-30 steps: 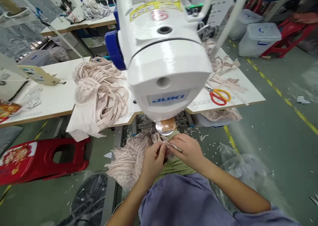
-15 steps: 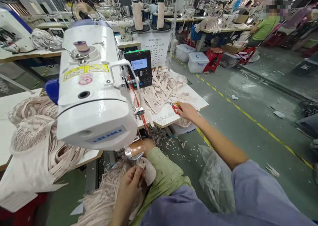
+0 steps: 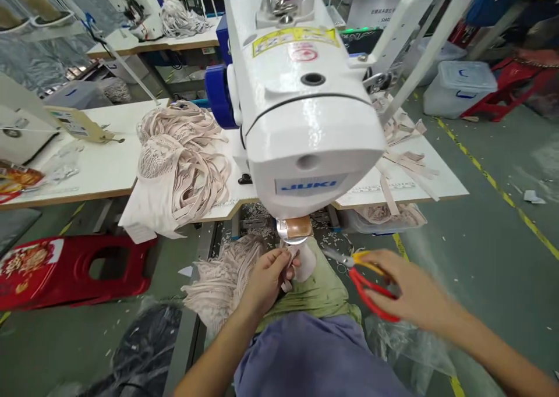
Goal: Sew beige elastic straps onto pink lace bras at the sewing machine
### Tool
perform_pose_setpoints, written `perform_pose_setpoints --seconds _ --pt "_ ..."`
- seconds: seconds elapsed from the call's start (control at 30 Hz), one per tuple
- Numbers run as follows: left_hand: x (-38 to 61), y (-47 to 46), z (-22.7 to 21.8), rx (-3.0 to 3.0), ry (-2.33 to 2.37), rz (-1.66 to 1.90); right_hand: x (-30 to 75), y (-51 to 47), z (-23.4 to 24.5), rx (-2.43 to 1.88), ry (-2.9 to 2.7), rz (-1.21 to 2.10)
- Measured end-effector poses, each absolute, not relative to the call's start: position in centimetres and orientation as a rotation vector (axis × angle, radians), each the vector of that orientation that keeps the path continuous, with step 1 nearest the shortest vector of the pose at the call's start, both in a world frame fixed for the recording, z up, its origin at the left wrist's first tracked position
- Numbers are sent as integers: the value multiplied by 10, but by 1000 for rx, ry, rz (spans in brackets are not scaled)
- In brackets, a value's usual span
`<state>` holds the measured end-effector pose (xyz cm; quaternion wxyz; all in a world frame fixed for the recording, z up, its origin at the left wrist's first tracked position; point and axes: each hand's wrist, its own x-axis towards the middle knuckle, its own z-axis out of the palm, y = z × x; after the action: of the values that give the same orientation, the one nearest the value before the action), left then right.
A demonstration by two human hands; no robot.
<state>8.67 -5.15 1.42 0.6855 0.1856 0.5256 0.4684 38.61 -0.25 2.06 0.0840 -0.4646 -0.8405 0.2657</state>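
My left hand (image 3: 268,277) is closed in a pinch on a pale beige fabric piece (image 3: 306,262), just under the sewing machine's needle end. Part of that piece is hidden by the fingers. In my right hand (image 3: 408,289) are scissors (image 3: 348,261) with red and yellow handles. Their blades point left toward the fabric, apart from it, and look blurred. Above both hands is the white sewing machine head (image 3: 317,146). A bundle of beige lace-edged fabric (image 3: 222,280) hangs beside my left wrist.
On the table left of the machine lies a heap of beige straps and lace (image 3: 183,164). Cut strips (image 3: 410,161) lie on the right tabletop (image 3: 445,181). A red stool (image 3: 78,269) stands at lower left. Lidded plastic boxes (image 3: 460,85) are at back right.
My right hand has brought the scissors from the right tabletop back toward my lap, near the left hand. The view has swung left and down. My left hand keeps its pinch on the fabric.
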Motion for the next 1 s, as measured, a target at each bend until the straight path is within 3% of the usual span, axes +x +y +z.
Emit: perform_pose_setpoints --seconds 0.37,1.0 --pt "88 -52 12 513 1210 1010 312 -24 22 -1154 -2467 840" --pt "81 -57 14 648 1344 1039 296 -28 25 -1321 -2254 1261"
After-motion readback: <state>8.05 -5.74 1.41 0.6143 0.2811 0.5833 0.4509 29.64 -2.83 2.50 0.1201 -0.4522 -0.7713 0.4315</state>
